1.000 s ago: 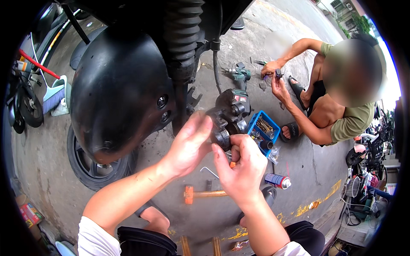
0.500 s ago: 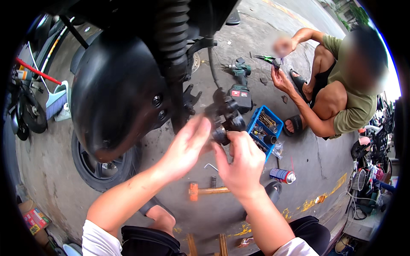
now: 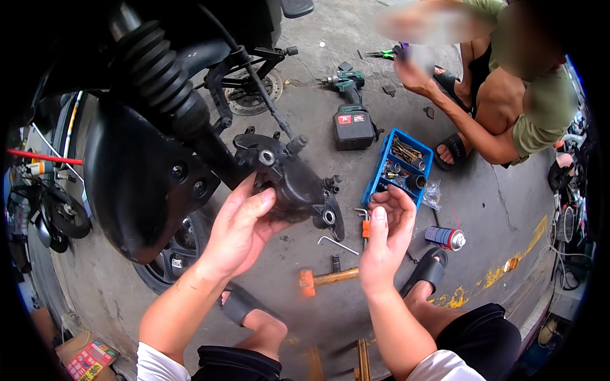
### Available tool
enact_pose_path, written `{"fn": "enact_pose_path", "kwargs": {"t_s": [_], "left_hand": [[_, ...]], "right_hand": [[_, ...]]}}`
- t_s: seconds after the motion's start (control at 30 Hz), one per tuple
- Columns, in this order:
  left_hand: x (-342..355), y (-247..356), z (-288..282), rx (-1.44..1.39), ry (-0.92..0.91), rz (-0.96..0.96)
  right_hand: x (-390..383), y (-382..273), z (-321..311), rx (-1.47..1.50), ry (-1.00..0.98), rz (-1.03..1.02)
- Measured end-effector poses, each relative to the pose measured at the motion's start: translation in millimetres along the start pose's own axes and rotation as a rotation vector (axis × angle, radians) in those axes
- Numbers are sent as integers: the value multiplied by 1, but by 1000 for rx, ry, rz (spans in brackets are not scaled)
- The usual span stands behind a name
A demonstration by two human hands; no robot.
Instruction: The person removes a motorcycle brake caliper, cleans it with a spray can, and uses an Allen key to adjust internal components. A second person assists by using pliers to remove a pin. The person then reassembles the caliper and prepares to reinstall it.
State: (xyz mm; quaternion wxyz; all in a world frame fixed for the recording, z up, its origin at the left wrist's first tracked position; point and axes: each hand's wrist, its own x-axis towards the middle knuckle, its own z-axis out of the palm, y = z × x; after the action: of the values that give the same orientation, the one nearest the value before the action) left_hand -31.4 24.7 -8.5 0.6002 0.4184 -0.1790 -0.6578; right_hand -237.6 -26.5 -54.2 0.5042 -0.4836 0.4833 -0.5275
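My left hand (image 3: 244, 213) grips a black brake caliper (image 3: 293, 180) by its near left side, thumb pressed against the housing. The caliper hangs beside the black fork leg (image 3: 203, 130), with a black hose running up from it. My right hand (image 3: 389, 238) is off the caliper, palm turned inward and fingers loosely curled and apart, with nothing visible in them. Just beyond its fingertips stands a blue tray (image 3: 389, 159) of sockets, bits and bolts.
A black fender (image 3: 136, 181) and wheel (image 3: 184, 244) stand at left. On the floor lie a cordless impact driver (image 3: 351, 111), a hex key (image 3: 338, 244), an orange-headed hammer (image 3: 330, 278) and a spray can (image 3: 445, 238). A co-worker (image 3: 502, 120) squats at right near green-handled pliers (image 3: 381, 55).
My right hand has let go of the caliper and moved right. The caliper, now in my left hand alone, has turned and come left. The co-worker's hands have shifted, and the whole view has swung.
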Motion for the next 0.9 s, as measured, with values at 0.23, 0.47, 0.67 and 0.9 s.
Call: {"fn": "enact_pose_path", "kwargs": {"t_s": [0.23, 0.47, 0.67, 0.9], "left_hand": [[-4, -7, 7, -231, -121, 30], [-2, 9, 35, -274, 127, 36], [2, 18, 54, -90, 257, 7], [-7, 14, 40, -136, 302, 67]], "right_hand": [[-50, 137, -131, -542, 372, 251], [-25, 145, -256, -652, 722, 110], [18, 129, -288, -623, 594, -28], [17, 166, -291, -709, 496, 44]]}}
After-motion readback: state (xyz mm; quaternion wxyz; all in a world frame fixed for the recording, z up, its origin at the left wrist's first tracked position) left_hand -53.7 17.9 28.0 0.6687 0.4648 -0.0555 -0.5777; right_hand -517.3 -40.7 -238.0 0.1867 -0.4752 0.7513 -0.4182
